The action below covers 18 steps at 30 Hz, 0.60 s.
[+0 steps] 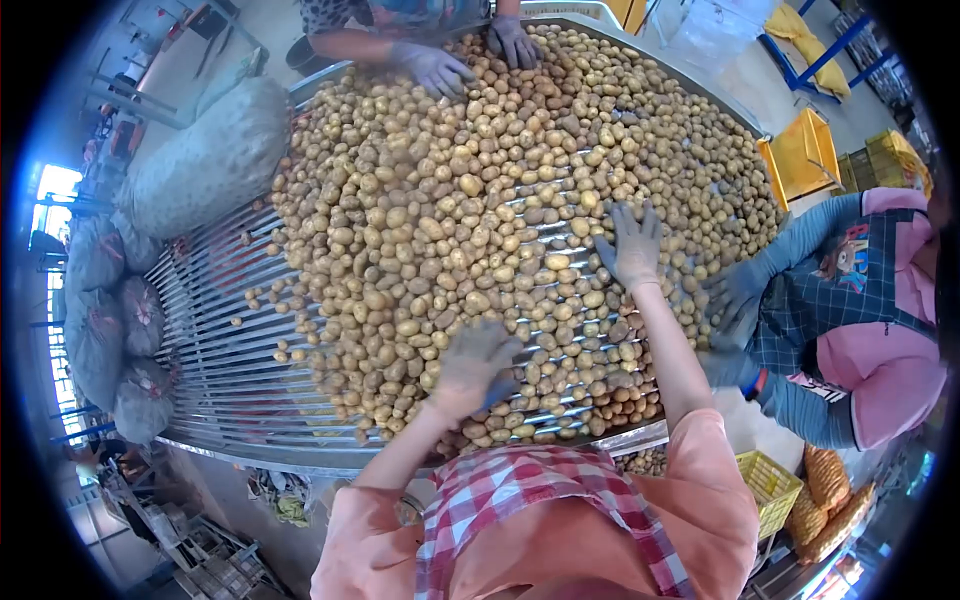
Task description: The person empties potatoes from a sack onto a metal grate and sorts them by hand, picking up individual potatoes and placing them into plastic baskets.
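A broad heap of potatoes (400, 220) covers most of a slatted metal table (215, 290). My left hand (472, 368), in a grey glove, rests over the potatoes near the front edge, its fingers stretched out and slightly blurred. Farther forward and to the right, my right hand (634, 248), gloved too, lies palm down with fingers spread on the potatoes. Neither hand grips a potato. Between the two hands the layer is thinner, and shiny bars show through the gaps.
Across the table, a person's gloved hands (435, 70) touch the heap. Another person in a checked apron (800, 290) works at the right, hands blurred. Full sacks (215, 150) lie at the left. A yellow crate (768, 490) and net bags (826, 480) stand at lower right.
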Tool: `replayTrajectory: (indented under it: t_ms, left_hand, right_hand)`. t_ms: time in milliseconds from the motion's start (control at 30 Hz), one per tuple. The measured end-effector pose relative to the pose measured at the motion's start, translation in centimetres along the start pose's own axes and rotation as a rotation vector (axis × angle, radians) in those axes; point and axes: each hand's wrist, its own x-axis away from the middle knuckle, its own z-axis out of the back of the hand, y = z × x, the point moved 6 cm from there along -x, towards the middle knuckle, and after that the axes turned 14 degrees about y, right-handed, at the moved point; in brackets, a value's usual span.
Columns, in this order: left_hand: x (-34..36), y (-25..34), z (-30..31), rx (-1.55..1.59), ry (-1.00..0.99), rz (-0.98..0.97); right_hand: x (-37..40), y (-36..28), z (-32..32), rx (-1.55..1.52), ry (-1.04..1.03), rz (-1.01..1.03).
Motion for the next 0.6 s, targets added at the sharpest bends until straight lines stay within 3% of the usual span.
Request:
replayTrajectory:
  t_ms: [33, 67, 133, 200, 233, 333, 367, 433, 467, 533, 600]
  left_hand:
    - [1.4, -1.0, 2.1, -0.089, 0.161, 0.046]
    - [3.3, -2.8, 1.8, -0.146, 0.202, 0.079]
    - [5.9, -4.7, 0.2, -0.199, 0.182, 0.030]
    - [5.6, -4.7, -0.2, -0.183, 0.192, 0.061]
    - [5.4, -4.8, -0.6, -0.168, 0.194, 0.093]
    - [5.2, -4.4, -1.8, -0.199, 0.275, 0.040]
    - [5.2, -4.6, -2.2, -0.194, 0.278, 0.058]
    - [5.1, -4.7, -2.0, -0.178, 0.268, 0.070]
    - [5.0, -4.7, -1.9, -0.168, 0.255, 0.072]
    - [5.0, -4.9, -2.1, -0.182, 0.246, 0.077]
    - [4.9, -5.0, -2.4, -0.161, 0.207, 0.076]
  right_hand:
    - [0.1, 1.1, -0.4, 0.037, -0.072, -0.143]
    - [-0.2, 2.1, -0.8, 0.073, -0.137, -0.289]
    - [-2.4, 0.9, 0.7, 0.123, -0.012, -0.315]
    - [-6.9, -2.4, 3.2, -0.125, 0.019, -0.131]
    - [-9.0, -3.9, 2.6, -0.263, 0.343, 0.017]
    - [-17.6, -9.1, 1.3, -0.430, 0.330, 0.191]
    - [-20.1, -10.5, 0.1, -0.361, 0.431, 0.232]
    - [-24.8, -12.7, -2.1, -0.445, 0.422, 0.217]
    - [-26.9, -13.7, -3.9, -0.389, 0.407, 0.292]
    - [-29.1, -15.1, -5.3, -0.164, 0.231, 0.246]
    - [-30.2, -16.2, -5.9, -0.087, 0.182, 0.208]
